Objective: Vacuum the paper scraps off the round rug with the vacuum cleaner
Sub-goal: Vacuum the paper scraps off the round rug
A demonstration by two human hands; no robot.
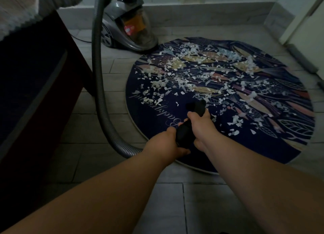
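A round dark-blue rug [154, 111] with a fish pattern lies on the tiled floor. White paper scraps [184, 65] cover most of it, thickest across the middle and far side. A grey canister vacuum cleaner [126, 23] stands on the floor just beyond the rug's far left edge. Its ribbed grey hose [99, 86] arcs down and round to a black nozzle handle [185, 128]. My left hand [168, 144] grips the handle's rear end. My right hand [199, 125] grips it further forward. The black nozzle tip [196, 106] points at the rug's near part.
A dark wooden cabinet [35, 86] with a pale fluffy cloth [15, 14] on top stands on the left. A white wall and skirting [210, 11] run behind. A pale door frame [301, 23] and a grey draught roll [303, 58] lie at the right.
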